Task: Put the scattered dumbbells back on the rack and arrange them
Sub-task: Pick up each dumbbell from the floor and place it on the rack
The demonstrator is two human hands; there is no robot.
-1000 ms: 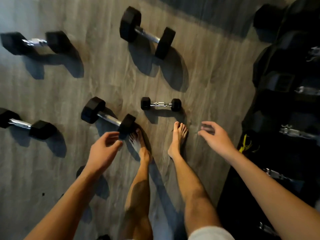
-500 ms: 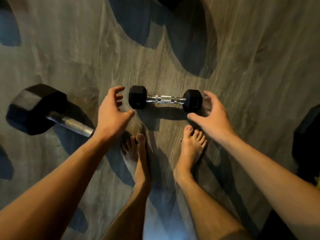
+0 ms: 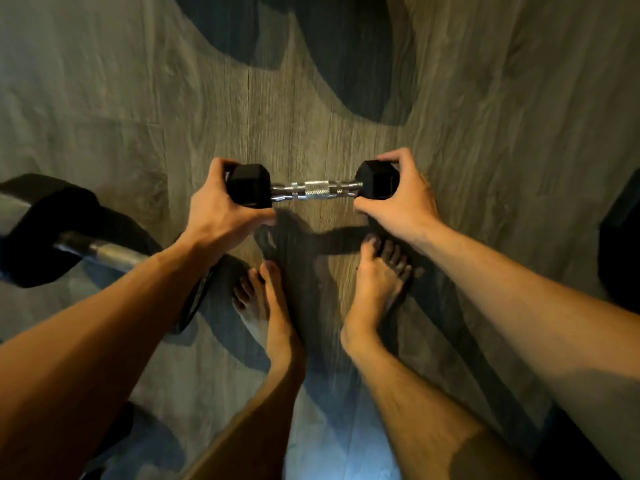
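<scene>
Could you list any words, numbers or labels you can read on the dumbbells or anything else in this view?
None can be read.
Small dumbbell, gripped at its ends by the left hand and right hand: black heads show no legible marking.
Larger dumbbell at the left: blurred, nothing readable.

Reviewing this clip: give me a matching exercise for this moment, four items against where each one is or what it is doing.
Items:
1. left hand
2. right hand
3. small dumbbell
4. large dumbbell

States:
A. lies on the floor at the left, untouched
B. grips the right-side head of the small dumbbell
C. held by both heads, chrome handle bare
D. grips the left-side head of the small dumbbell

Pairs: 1-D, 2-B, 3-C, 4-A
</scene>
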